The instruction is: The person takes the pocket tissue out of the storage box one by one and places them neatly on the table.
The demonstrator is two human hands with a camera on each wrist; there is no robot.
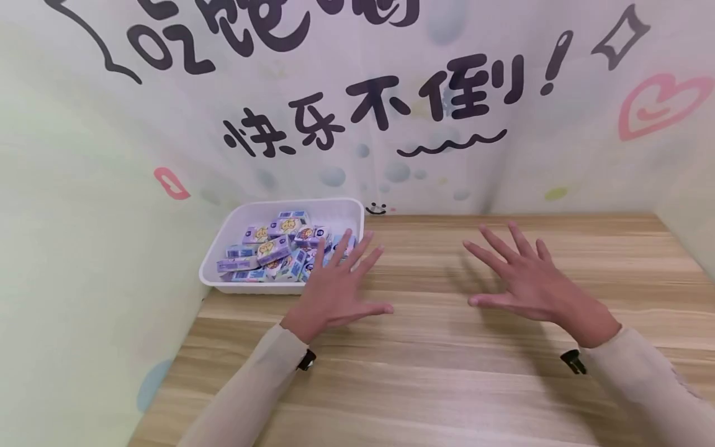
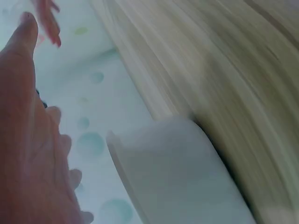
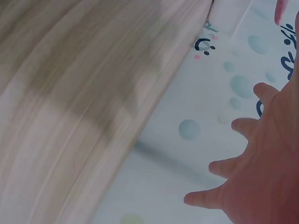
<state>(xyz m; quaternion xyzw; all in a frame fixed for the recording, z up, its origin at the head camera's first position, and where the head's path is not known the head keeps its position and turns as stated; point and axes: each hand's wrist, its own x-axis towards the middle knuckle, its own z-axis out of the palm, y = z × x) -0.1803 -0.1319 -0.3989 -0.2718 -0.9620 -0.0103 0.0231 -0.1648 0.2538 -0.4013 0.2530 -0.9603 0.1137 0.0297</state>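
My left hand [image 1: 335,285] is spread with fingers straight, overlapping the right front corner of a white plastic tray [image 1: 279,288] in the head view. Inside that tray lies a heap of small purple, blue and white boxes [image 1: 274,249] with cartoon pictures, tilted at various angles. To the right, my right hand [image 1: 527,282] is held above the table, fingers fanned out and thumb pointing inward; it holds nothing. The left wrist view shows the tray's outer wall [image 2: 182,172] beside the left hand [image 2: 32,126]. In the right wrist view the right hand's fingers [image 3: 233,167] are spread apart.
A wood-grain table [image 1: 413,372] runs back to a white cloth wall [image 1: 447,180] printed with large dark characters, bubbles and hearts. Another pale wall [image 1: 72,248] borders the left side. Both forearms wear light sleeves, with black wrist straps [image 1: 573,361] showing.
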